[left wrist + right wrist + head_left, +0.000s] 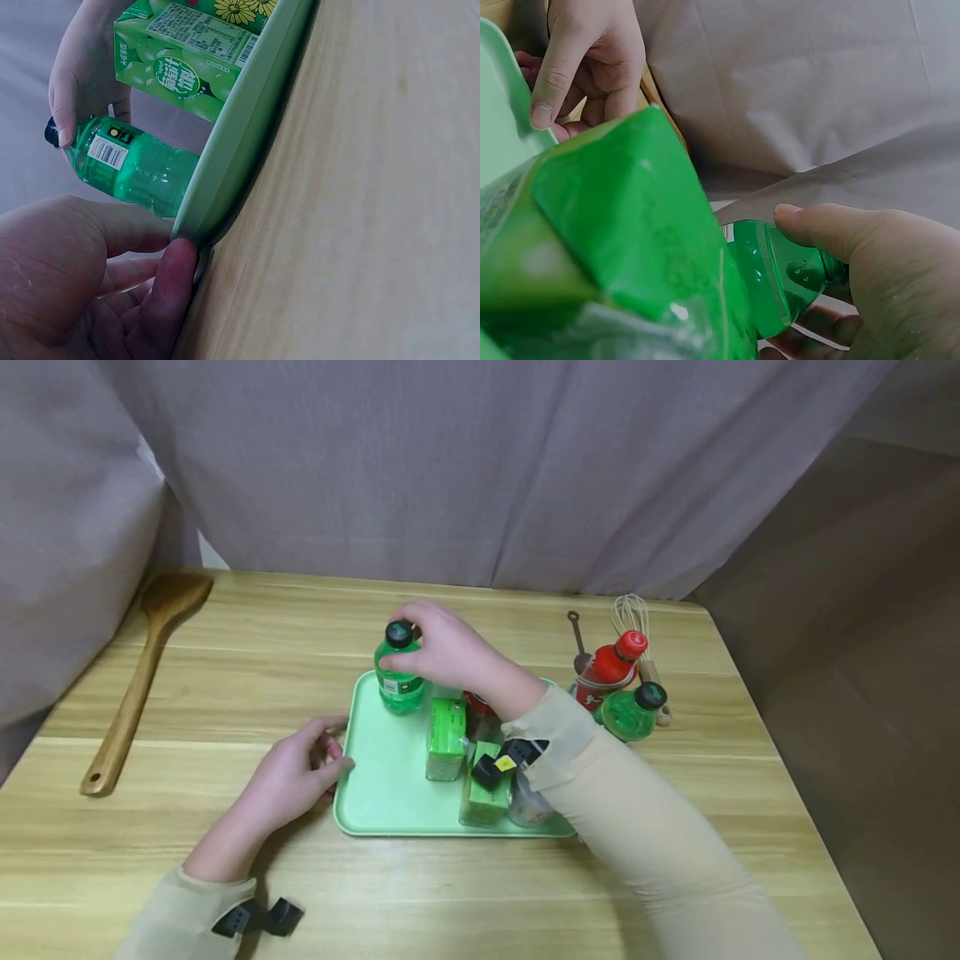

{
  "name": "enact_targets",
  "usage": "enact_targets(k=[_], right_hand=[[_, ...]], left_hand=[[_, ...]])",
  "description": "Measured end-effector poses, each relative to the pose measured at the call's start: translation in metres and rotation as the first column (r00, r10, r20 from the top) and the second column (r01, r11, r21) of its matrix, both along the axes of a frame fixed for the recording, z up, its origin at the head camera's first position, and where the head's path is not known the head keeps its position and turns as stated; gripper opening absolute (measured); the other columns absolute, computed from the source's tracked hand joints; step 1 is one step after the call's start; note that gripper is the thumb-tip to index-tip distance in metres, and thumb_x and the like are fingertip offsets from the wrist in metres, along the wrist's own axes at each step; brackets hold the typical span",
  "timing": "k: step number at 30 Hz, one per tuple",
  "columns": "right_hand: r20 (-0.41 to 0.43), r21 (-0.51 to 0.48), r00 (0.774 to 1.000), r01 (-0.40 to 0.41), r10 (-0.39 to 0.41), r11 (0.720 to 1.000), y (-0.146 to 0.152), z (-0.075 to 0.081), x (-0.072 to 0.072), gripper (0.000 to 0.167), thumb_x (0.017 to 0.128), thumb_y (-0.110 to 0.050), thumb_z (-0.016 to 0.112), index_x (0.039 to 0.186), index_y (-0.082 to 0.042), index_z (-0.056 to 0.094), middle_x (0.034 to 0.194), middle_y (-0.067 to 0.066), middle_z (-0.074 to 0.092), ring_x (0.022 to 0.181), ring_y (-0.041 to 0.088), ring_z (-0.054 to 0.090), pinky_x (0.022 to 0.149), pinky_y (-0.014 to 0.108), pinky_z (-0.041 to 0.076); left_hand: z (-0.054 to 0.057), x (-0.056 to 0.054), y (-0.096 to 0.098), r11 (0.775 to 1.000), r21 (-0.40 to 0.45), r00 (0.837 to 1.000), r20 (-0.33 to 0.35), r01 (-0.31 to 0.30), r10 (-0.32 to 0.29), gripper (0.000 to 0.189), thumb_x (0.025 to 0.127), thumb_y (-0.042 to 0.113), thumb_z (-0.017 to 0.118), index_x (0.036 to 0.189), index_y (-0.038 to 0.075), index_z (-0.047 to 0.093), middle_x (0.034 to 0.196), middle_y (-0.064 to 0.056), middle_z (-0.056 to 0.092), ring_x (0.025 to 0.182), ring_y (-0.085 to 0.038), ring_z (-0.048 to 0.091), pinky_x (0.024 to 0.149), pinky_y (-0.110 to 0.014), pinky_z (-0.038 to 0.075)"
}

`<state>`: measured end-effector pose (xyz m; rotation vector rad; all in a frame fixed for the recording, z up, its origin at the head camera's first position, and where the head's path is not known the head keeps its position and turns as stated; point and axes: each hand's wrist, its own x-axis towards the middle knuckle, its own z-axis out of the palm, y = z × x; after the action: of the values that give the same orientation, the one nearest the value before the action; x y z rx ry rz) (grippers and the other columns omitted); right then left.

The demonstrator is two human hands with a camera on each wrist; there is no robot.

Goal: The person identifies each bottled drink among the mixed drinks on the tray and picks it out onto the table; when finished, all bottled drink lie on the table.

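Observation:
My right hand (450,647) grips a green plastic bottle (401,692) with a black cap around its upper part. The bottle stands upright at the back left corner of a light green tray (378,785). At the tray's left edge, my left hand (288,772) pinches the rim between thumb and fingers, as the left wrist view shows. Two green drink cartons (447,735) (480,806) stand on the tray beside the bottle. Partly hidden under my right forearm are a dark bottle with red on it (480,704) and a clear container (529,807).
Right of the tray stand a red-capped bottle (607,672) and another green bottle (628,717). Behind them lie a whisk (632,614) and a small dark spoon (577,639). A long wooden spatula (142,672) lies at the far left. Grey cloth (360,468) hangs behind the table.

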<state>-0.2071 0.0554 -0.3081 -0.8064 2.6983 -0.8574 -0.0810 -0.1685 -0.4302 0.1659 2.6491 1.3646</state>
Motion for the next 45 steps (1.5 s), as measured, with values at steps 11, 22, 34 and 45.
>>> enact_targets(k=[11,22,34,45], right_hand=[[0.021,0.009,0.999,0.025,-0.025,1.0,0.0024,0.0005,0.0002,0.031,0.088,-0.039,0.082,0.104,-0.013,0.074,0.122,0.005,0.064,0.103,0.019,0.06,0.092,0.035,0.052],[0.054,-0.031,0.996,0.074,-0.072,0.997,0.0043,-0.0018,0.0012,0.025,0.089,-0.044,0.08,0.09,-0.02,0.074,0.133,0.009,0.062,0.111,0.025,0.065,0.095,0.039,0.055],[0.008,-0.034,0.996,0.09,-0.09,0.995,0.0047,-0.0007,0.002,0.029,0.087,-0.046,0.081,0.083,-0.02,0.07,0.118,0.001,0.063,0.101,0.018,0.064,0.084,0.033,0.055],[-0.028,-0.099,0.993,0.11,-0.114,0.989,0.0025,0.002,0.0033,0.034,0.086,-0.046,0.083,0.105,-0.019,0.078,0.11,-0.001,0.064,0.095,0.015,0.064,0.079,0.03,0.056]], left_hand=[[-0.0005,-0.0006,0.0011,1.0,0.006,1.0,0.001,-0.002,0.002,0.054,0.096,0.009,0.069,0.147,0.005,0.05,0.098,-0.01,0.06,0.065,-0.02,0.06,0.052,-0.031,0.057],[-0.0001,0.0,0.0011,1.0,0.007,1.0,0.009,-0.003,0.003,0.054,0.096,0.009,0.069,0.147,0.005,0.05,0.098,-0.01,0.06,0.067,-0.021,0.06,0.053,-0.031,0.058],[0.0,-0.0004,0.0012,1.0,0.002,1.0,0.001,-0.007,0.007,0.054,0.096,0.01,0.069,0.146,0.006,0.05,0.097,-0.009,0.06,0.067,-0.02,0.06,0.053,-0.031,0.057],[0.0014,0.0001,0.0024,1.0,0.001,1.0,-0.003,-0.009,0.009,0.054,0.096,0.01,0.069,0.146,0.005,0.05,0.097,-0.009,0.06,0.067,-0.02,0.06,0.053,-0.031,0.057]])
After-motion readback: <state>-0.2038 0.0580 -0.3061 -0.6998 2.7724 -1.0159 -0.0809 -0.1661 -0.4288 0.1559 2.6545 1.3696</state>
